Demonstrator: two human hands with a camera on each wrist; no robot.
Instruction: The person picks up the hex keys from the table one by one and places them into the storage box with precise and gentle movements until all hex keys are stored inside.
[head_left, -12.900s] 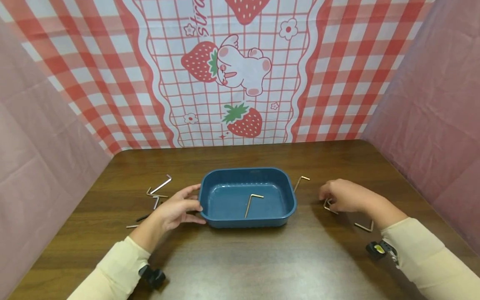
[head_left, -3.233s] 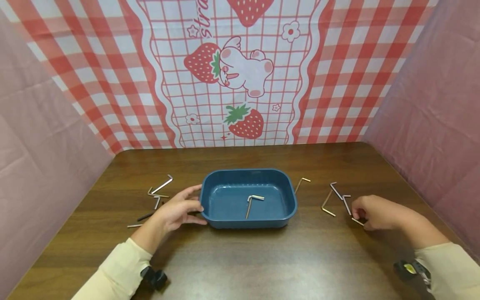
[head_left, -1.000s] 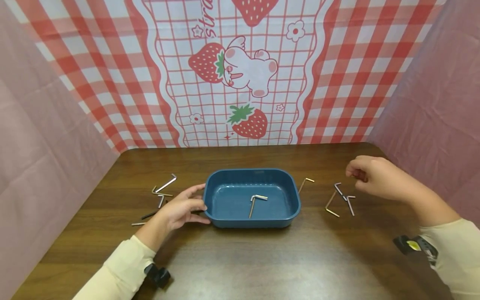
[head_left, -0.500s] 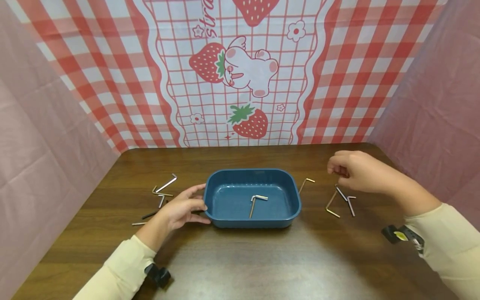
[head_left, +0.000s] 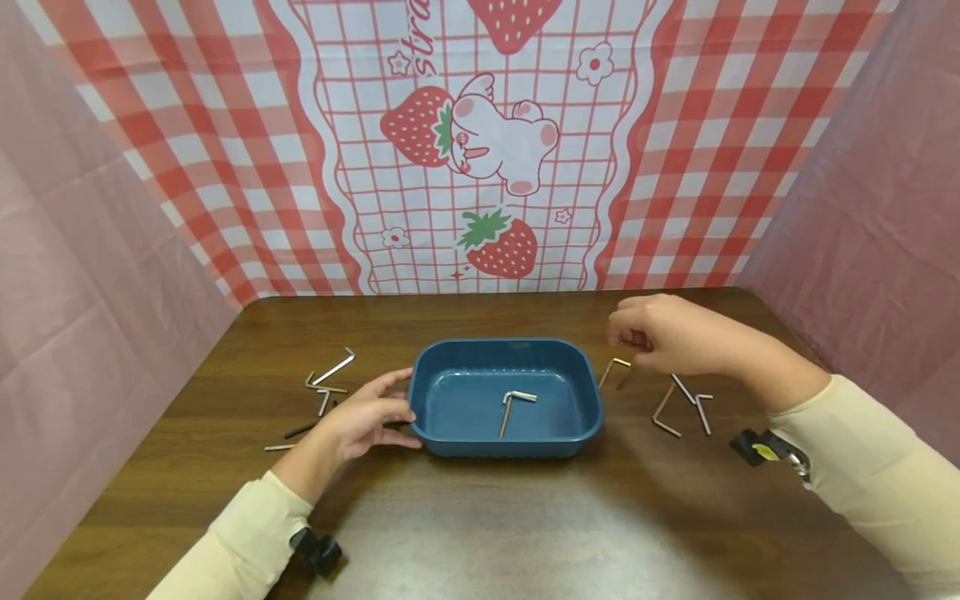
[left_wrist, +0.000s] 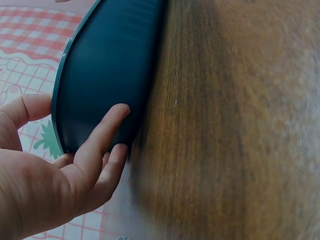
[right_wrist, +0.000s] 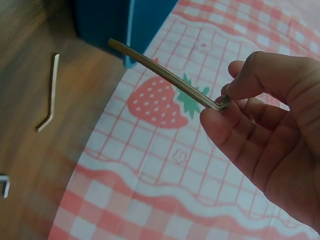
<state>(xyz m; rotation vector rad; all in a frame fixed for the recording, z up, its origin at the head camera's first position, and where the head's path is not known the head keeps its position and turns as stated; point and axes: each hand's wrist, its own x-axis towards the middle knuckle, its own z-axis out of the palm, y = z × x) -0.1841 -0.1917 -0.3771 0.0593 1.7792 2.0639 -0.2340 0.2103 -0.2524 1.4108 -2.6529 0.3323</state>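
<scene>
My left hand [head_left: 367, 421] touches the left end of a blue rectangular tub [head_left: 506, 447]; the left wrist view shows its fingers spread against the wall [left_wrist: 107, 65] and one at the rim. Inside the tub lie a brass-coloured hex key [head_left: 505, 421] and a silver one partly over it. My right hand [head_left: 667, 333], raised above the table right of the tub, pinches another brass-coloured hex key [right_wrist: 165, 76] by its short bent end. That key's long arm points away from the fingers in the right wrist view.
One brass-coloured hex key [head_left: 606, 371] lies by the tub's right end. Further right are a brass-coloured key [head_left: 662, 415] and silver keys [head_left: 702, 414]. Several silver, brass-coloured and black keys [head_left: 332, 367] lie on the left. A checked cloth [head_left: 675, 167] hangs behind the table.
Since the oldest frame, a silver hex key has joined the brass-coloured one in the tub. My right hand has picked up a key from the far right, risen and moved left; my left hand stays put.
</scene>
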